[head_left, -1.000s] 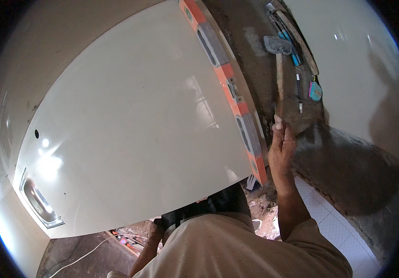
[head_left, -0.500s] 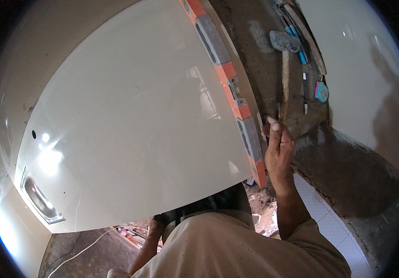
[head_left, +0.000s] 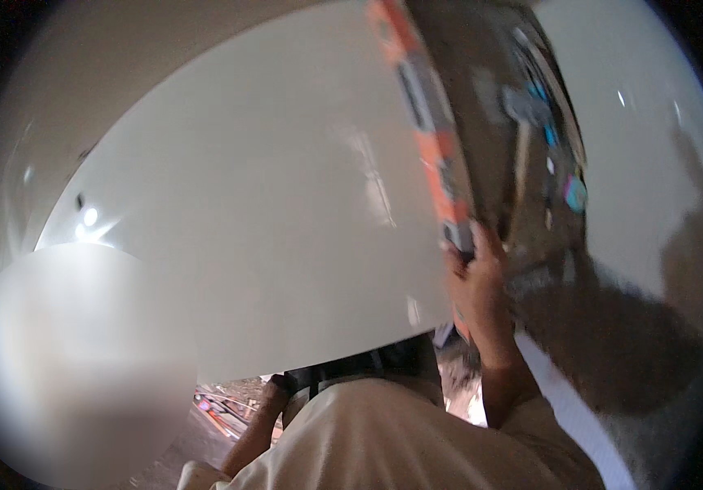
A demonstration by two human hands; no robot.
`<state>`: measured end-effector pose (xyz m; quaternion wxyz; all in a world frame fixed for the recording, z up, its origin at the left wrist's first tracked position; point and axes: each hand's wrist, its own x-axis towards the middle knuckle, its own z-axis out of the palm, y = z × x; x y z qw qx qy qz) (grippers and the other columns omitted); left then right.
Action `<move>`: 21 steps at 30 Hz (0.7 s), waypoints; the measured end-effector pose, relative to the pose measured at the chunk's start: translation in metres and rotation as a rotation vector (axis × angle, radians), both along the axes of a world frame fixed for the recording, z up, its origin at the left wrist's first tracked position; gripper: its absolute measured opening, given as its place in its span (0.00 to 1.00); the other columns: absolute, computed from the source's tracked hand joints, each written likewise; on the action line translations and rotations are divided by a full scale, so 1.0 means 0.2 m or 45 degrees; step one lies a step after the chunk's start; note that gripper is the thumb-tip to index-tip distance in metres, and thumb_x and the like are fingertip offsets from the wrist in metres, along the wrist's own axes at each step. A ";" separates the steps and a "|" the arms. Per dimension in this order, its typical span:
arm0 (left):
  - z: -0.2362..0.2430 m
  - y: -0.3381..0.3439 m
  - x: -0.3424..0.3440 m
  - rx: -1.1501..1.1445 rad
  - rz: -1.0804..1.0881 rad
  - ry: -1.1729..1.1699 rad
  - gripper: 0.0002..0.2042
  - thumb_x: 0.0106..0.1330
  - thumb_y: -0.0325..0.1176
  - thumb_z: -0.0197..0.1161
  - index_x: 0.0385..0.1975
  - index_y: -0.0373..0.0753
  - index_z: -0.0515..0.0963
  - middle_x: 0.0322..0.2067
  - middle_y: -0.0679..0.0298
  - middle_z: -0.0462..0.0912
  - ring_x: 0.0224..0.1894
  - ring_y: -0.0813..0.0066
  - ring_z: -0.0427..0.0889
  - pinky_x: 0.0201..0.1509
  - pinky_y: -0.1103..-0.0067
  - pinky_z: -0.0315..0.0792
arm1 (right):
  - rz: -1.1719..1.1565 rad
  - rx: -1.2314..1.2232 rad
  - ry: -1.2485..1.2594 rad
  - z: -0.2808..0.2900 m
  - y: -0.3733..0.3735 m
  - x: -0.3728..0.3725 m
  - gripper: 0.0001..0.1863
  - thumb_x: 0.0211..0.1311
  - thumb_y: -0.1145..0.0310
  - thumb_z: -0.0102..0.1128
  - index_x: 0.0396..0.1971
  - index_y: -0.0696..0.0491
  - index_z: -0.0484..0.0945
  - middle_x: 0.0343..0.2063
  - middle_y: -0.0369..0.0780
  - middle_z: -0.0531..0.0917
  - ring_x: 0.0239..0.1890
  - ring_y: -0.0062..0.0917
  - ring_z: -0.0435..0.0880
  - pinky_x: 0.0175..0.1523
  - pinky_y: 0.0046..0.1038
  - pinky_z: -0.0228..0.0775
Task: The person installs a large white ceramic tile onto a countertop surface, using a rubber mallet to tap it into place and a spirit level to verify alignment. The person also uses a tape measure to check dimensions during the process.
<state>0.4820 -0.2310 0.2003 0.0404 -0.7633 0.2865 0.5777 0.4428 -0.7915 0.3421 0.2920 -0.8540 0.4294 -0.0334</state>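
My right hand [head_left: 482,282] is closed around the near part of an orange spirit level [head_left: 435,159] with grey grips. The level stands along the right edge of a large, glossy off-white slab [head_left: 245,196]. My left hand [head_left: 278,390] is low beside my dark trousers, just under the slab's near edge; its fingers are hidden.
Right of the level, a mallet [head_left: 525,106] with a grey head and wooden handle lies on a brown surface. A turquoise and pink tape measure [head_left: 576,193] and blue-handled tools [head_left: 549,131] are beside it. A blurred round patch covers the lower left.
My right hand has moved left from beside the spirit level and taken hold of it. The view has shifted, so the level and tools appear further right, smeared by motion.
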 end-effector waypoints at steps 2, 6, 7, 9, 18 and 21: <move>0.00 0.02 -0.02 -0.025 -0.039 -0.005 0.09 0.61 0.29 0.64 0.36 0.33 0.87 0.39 0.46 0.89 0.39 0.47 0.88 0.43 0.60 0.81 | -0.066 0.075 0.026 0.03 0.05 -0.01 0.27 0.67 0.65 0.68 0.60 0.64 0.75 0.52 0.59 0.81 0.57 0.57 0.81 0.61 0.49 0.73; 0.05 0.04 -0.03 -0.077 -0.206 -0.027 0.09 0.60 0.29 0.64 0.36 0.33 0.87 0.39 0.46 0.89 0.38 0.46 0.89 0.43 0.60 0.81 | 0.158 -0.072 -0.059 0.10 0.07 0.09 0.27 0.69 0.66 0.65 0.62 0.66 0.74 0.58 0.61 0.79 0.61 0.56 0.79 0.66 0.49 0.70; 0.06 0.03 -0.05 -0.096 -0.263 -0.033 0.09 0.60 0.29 0.65 0.36 0.33 0.87 0.39 0.45 0.89 0.38 0.46 0.89 0.42 0.60 0.81 | 0.215 -0.110 -0.018 0.15 0.04 0.17 0.27 0.70 0.66 0.64 0.63 0.66 0.74 0.58 0.61 0.79 0.62 0.56 0.79 0.67 0.49 0.70; 0.03 0.08 -0.12 -0.180 -0.269 -0.082 0.08 0.60 0.28 0.65 0.35 0.33 0.87 0.39 0.45 0.89 0.38 0.46 0.89 0.42 0.60 0.82 | 0.398 -0.254 0.043 0.19 0.00 0.38 0.28 0.72 0.64 0.63 0.64 0.66 0.74 0.59 0.60 0.79 0.62 0.56 0.79 0.68 0.48 0.70; -0.39 0.45 -0.55 -0.330 0.444 -0.337 0.08 0.57 0.30 0.63 0.29 0.36 0.88 0.34 0.48 0.88 0.36 0.51 0.89 0.39 0.61 0.83 | 0.998 -0.293 -0.013 0.20 -0.05 1.56 0.26 0.71 0.64 0.64 0.62 0.64 0.76 0.59 0.55 0.81 0.62 0.49 0.80 0.68 0.46 0.72; -0.14 0.32 -0.40 -0.179 0.501 -0.267 0.08 0.57 0.30 0.63 0.28 0.36 0.88 0.34 0.49 0.88 0.37 0.52 0.88 0.40 0.61 0.82 | 1.135 -0.386 -0.046 0.14 -0.06 1.78 0.26 0.70 0.64 0.65 0.62 0.64 0.76 0.58 0.54 0.82 0.62 0.49 0.80 0.68 0.44 0.71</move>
